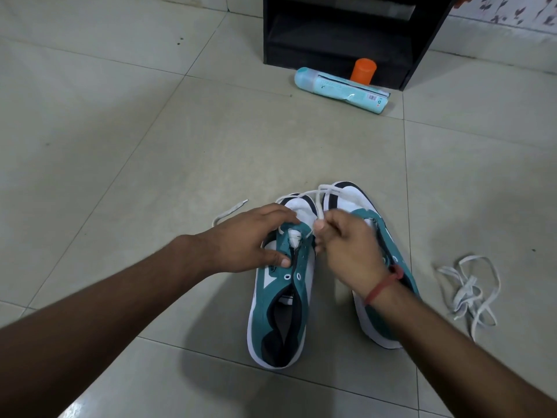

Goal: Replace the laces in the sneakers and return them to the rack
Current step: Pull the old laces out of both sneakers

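Head view, looking down at tiled floor (150, 131). Two teal-and-white sneakers side by side, toes pointing away from me. Left sneaker (280, 312) mostly unlaced, eyelets bare near the tongue. My left hand (250, 239) grips its upper, thumb pressing near the eyelets. My right hand (346, 248) hovers over the right sneaker (388, 282), fingers pinching a white lace (319, 203) that runs up over the toes; its other end trails on the floor to the left. Red thread band (382, 285) on that wrist. Second loose lace (470, 291) tangled on the floor, right of the shoes. Black rack (346, 40) at the far wall; pale blue bottle (337, 87) lying in front of it, orange container (363, 70) just behind.
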